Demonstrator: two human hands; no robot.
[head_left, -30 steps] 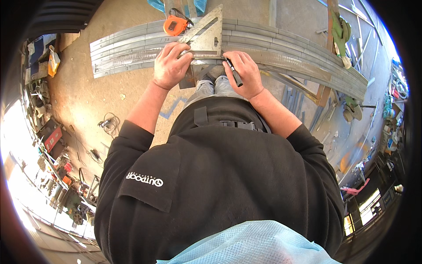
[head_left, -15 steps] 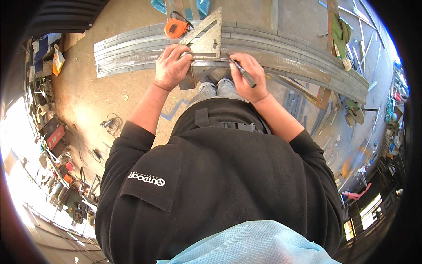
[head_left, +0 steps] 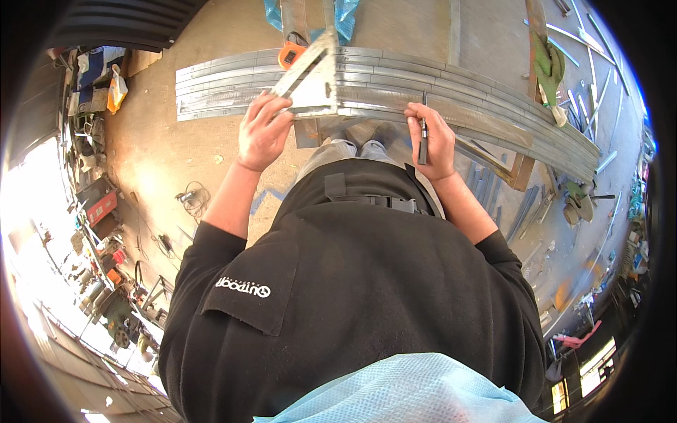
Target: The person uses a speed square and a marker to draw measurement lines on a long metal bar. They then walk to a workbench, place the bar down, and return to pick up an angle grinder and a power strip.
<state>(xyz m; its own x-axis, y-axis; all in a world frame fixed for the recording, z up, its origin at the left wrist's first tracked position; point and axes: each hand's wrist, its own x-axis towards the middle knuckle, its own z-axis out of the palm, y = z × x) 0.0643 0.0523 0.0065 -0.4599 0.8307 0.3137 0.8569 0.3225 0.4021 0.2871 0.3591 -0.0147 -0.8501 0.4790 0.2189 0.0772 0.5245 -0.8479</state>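
My left hand [head_left: 264, 134] is closed on the lower left corner of a pale metal triangular set square [head_left: 321, 81]. The square lies across a row of long grey metal bars [head_left: 395, 74] and looks slightly blurred. In my closed right hand [head_left: 436, 144] is a dark, slim marking pen [head_left: 423, 144], its tip pointing away from me over the near bars. Open space separates this hand from the square. An orange tape measure [head_left: 290, 55] rests on the bars just beyond the square, partly covered by it.
Green work gloves [head_left: 549, 67] hang over a brown support at the right end of the bars. Metal offcuts [head_left: 522, 211] lie on the floor at right. A coiled cable [head_left: 192, 199] and a cluttered heap of tools [head_left: 106, 268] are at left.
My right hand has drawn away to the right with the pen, off the set square's edge. My left hand and the square have shifted slightly left, and the whole view has moved a little.
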